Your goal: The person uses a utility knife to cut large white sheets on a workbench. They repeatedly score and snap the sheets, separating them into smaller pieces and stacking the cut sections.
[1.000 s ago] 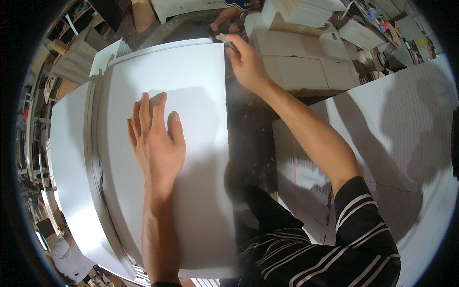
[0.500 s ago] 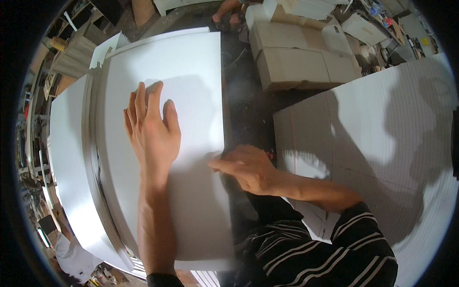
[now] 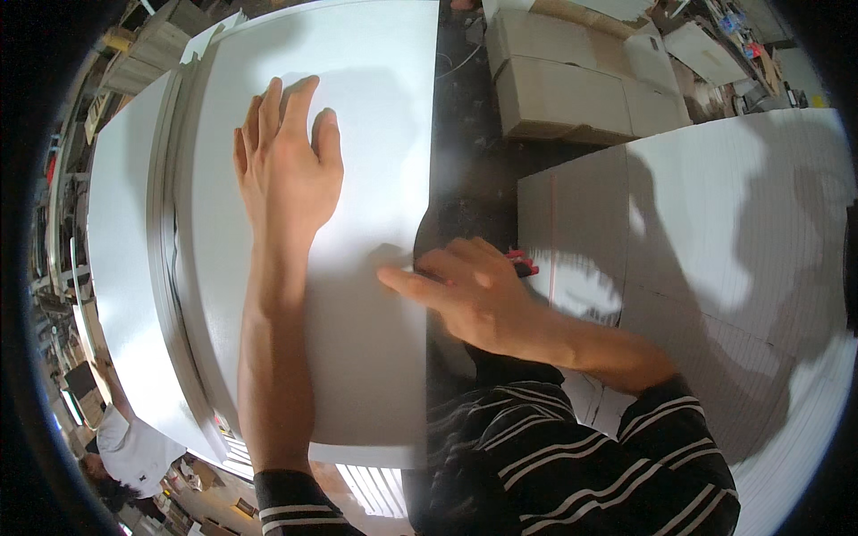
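My left hand (image 3: 290,174) lies flat on a large white panel (image 3: 357,375), its fingers slightly spread and holding nothing. At the panel's right edge, my right hand (image 3: 483,299) is curled, with the index finger stretched over onto the white surface. The end of a red-and-black tool (image 3: 523,262) juts out behind its knuckles. The fingers hide most of that tool, so its kind cannot be told. Just ahead of this hand, the panel's edge line shows a small curved bulge, partly in shadow.
Left of the panel stands another white panel (image 3: 125,259), with a raised seam between. Cardboard boxes (image 3: 563,98) are stacked at the far right. A big pale carton (image 3: 697,232) stands to my right. A person in a white shirt (image 3: 138,451) is at the lower left.
The view has shifted, so the panel and boxes sit higher in the picture. Both hands appear farther up; my left stays flat on the panel and my right stays at its edge.
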Demonstrator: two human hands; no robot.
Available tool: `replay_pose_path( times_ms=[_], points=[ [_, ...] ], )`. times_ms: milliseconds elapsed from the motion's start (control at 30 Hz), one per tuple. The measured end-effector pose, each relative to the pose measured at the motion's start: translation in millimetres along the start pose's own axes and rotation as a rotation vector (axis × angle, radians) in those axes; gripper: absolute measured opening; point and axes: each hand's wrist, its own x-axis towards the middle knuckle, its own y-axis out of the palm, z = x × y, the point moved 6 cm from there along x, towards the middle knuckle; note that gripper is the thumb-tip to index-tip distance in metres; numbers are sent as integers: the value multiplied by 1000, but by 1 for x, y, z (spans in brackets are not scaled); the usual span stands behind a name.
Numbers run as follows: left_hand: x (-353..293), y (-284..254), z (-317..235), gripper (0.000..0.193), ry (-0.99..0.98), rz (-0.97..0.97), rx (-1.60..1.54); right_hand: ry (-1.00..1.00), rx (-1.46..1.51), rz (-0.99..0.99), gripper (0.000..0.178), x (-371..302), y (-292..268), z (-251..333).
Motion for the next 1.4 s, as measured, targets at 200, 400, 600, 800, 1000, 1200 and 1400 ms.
replay_pose_path(
  times_ms=[200, 400, 600, 800, 1000, 1200, 1400],
  points=[
    [1, -1, 0, 41, 21, -21, 30, 18, 260, 29, 38, 12, -10, -26],
    [4, 1, -1, 43, 9, 2, 79, -52, 159, 95, 48, -4, -3, -25],
    [6, 1, 0, 44, -13, 18, 85, -191, 304, 230, 54, -41, -7, -6],
    [3, 8, 4, 44, -34, -8, 109, 45, 400, -76, 40, 0, -12, -56],
    [4, 17, 13, 49, -7, 6, 93, 42, 526, -328, 48, -4, 9, -45],
    [7, 2, -13, 50, -72, 26, 21, 51, 624, -212, 58, -43, 15, -20],
    [8, -12, -24, 43, -106, 115, -63, 34, 474, -164, 56, -66, 12, 17]
  ],
)
